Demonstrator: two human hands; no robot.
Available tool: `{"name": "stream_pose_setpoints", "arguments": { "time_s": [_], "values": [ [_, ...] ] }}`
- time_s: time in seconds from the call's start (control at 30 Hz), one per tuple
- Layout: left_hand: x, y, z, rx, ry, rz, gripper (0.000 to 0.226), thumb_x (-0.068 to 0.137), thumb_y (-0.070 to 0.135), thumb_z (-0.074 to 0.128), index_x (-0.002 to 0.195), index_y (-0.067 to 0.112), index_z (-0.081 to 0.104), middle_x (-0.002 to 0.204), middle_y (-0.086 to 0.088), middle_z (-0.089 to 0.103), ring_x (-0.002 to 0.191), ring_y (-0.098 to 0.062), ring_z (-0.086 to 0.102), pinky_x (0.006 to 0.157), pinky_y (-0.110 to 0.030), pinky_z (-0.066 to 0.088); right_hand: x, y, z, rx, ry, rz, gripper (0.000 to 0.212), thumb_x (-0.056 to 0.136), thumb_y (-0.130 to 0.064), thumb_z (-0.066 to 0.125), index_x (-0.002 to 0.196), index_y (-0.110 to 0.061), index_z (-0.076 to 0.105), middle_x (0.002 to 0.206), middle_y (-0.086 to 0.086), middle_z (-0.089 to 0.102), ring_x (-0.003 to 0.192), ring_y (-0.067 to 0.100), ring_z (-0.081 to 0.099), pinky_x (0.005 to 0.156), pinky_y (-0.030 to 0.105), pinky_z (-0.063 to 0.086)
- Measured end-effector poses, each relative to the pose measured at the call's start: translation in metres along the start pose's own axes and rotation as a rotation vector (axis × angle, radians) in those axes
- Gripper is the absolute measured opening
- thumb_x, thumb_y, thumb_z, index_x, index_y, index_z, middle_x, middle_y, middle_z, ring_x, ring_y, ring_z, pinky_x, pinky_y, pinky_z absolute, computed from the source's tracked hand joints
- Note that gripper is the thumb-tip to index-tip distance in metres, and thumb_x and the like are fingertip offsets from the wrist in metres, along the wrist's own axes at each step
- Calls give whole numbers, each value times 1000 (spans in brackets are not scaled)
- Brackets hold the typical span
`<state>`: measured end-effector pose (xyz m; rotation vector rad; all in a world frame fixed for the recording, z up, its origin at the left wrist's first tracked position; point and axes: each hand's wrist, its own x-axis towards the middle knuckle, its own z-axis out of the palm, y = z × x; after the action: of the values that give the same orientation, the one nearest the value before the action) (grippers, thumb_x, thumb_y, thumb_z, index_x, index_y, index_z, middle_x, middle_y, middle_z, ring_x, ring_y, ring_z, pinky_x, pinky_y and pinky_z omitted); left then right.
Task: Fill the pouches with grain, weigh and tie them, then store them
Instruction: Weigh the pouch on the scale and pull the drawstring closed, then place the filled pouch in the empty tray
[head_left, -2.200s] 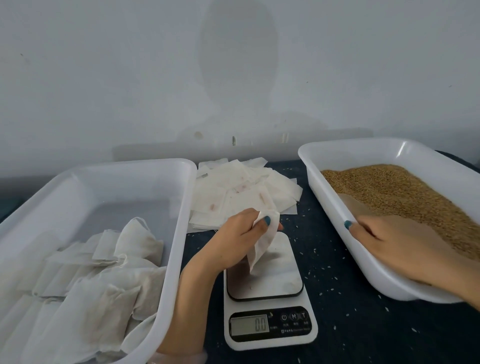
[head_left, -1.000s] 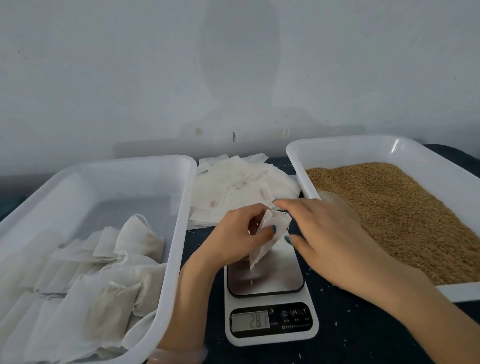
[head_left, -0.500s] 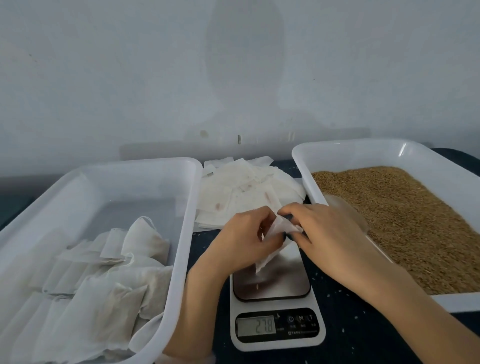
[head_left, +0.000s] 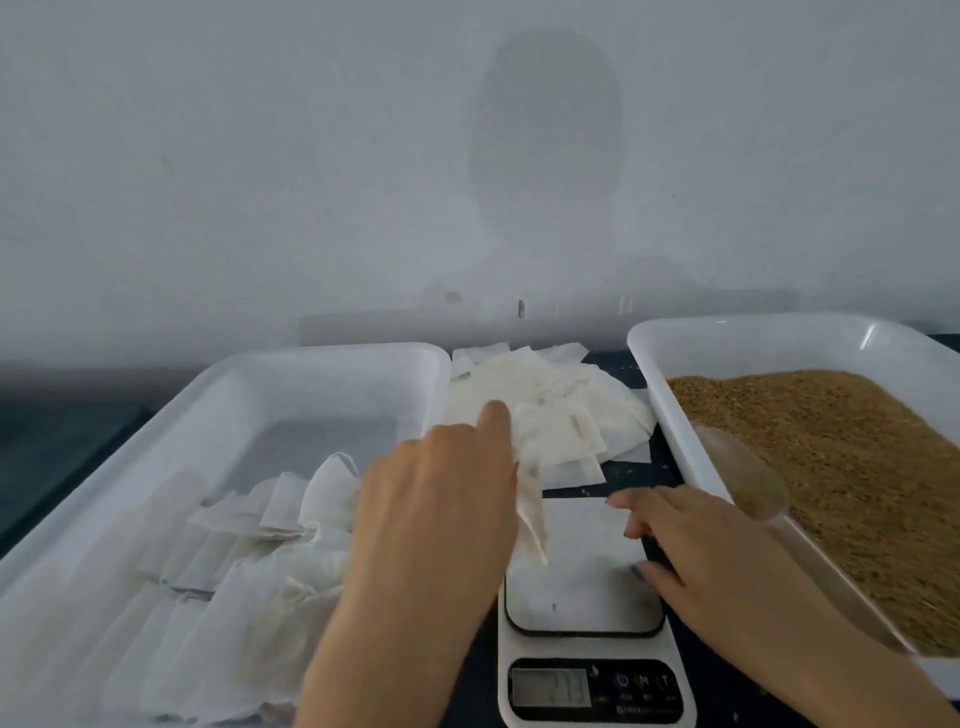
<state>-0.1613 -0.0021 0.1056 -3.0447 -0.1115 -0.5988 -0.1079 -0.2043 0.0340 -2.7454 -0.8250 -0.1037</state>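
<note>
Looks like the filling step is what's in hand here: a thin white pouch (head_left: 531, 514) is held off the thumb side of the left hand (head_left: 441, 499) and dangled over the plate of the kitchen scale (head_left: 584, 582). The actual pinch is hidden behind the back of the hand, and whether the pouch tip touches the plate can't be told. The index finger is stuck out toward the pile of empty pouches (head_left: 550, 415). The pouch looks flat, limp and a bit stained, and no bulge of grain can be made out in it. The right hand (head_left: 691, 551) is hovered at the scale's right edge with fingers loosely curled, and nothing is seen in it. So next, the mouth probably needs to be spread open and the clear scoop (head_left: 743, 467), lying on the grain (head_left: 841, 457) in the right-hand tray (head_left: 753, 327), picked up for a careful pour. The display (head_left: 550, 687) is too blurred to be read. Finished pouches (head_left: 249, 545) are piled in the left tray (head_left: 322, 353) on the dark counter (head_left: 62, 441).
</note>
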Motion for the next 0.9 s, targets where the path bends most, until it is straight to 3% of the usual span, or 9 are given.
{"name": "stream_pose_setpoints", "arguments": {
  "time_s": [0.1,0.2,0.3,0.43,0.57,0.67,0.73,0.8,0.9],
  "values": [
    [9,-43,-12,19,41,-111,21,97,30,43,83,22,30,60,2,44,48,-16,37,44,-28,26,-6,-1,-1,51,5,-8,50,99,-36,55,141,-46,29,113,-29,41,109,-6,43,90,10,36],
    [23,-82,-12,-173,-103,-146,21,97,25,47,80,17,38,61,-4,65,61,-25,61,56,-35,48,-12,0,-3,77,4,-16,47,99,-37,54,138,-48,29,114,-30,41,111,-6,44,94,10,37],
    [37,-114,7,-331,-303,-223,20,97,18,49,81,9,42,61,-2,71,60,-14,70,48,-22,39,-17,0,-5,76,3,-27,46,99,-37,55,137,-49,31,113,-32,43,109,-7,47,94,10,38],
    [44,-136,36,-538,-593,-333,22,97,11,51,79,9,37,79,-6,55,68,-20,75,61,-31,45,-25,-1,-10,92,17,-24,44,98,-38,58,132,-52,33,109,-34,46,106,-11,48,93,8,38],
    [46,-149,54,-129,-708,-202,18,95,20,52,80,15,42,85,1,53,77,-17,65,61,-19,43,-28,-2,-15,162,22,-20,43,94,-36,64,122,-56,39,105,-37,51,104,-16,49,90,5,39],
    [42,-144,46,219,-740,-152,19,91,38,56,99,23,48,102,6,55,95,-15,54,80,-26,45,-30,-3,-18,201,45,-25,39,95,-39,62,121,-57,40,104,-37,52,106,-17,47,91,4,39],
    [32,-127,31,402,-654,-167,35,93,46,56,117,22,45,115,5,54,109,-16,55,87,-28,45,-27,-6,-16,176,40,-29,37,98,-44,55,126,-57,36,106,-37,48,108,-14,45,93,7,37],
    [20,-98,15,515,-385,-98,34,96,47,51,121,25,41,113,8,53,111,-14,54,80,-26,42,-20,-13,-10,110,7,-42,36,101,-42,48,131,-54,34,114,-34,47,110,-11,39,91,5,33],
    [-1,-23,-2,230,-218,7,26,97,25,43,121,33,35,110,12,50,107,-9,53,64,-24,31,-3,-30,8,161,25,-19,35,102,-31,46,133,-45,38,121,-29,45,115,-9,37,90,2,27]
  ]
}}
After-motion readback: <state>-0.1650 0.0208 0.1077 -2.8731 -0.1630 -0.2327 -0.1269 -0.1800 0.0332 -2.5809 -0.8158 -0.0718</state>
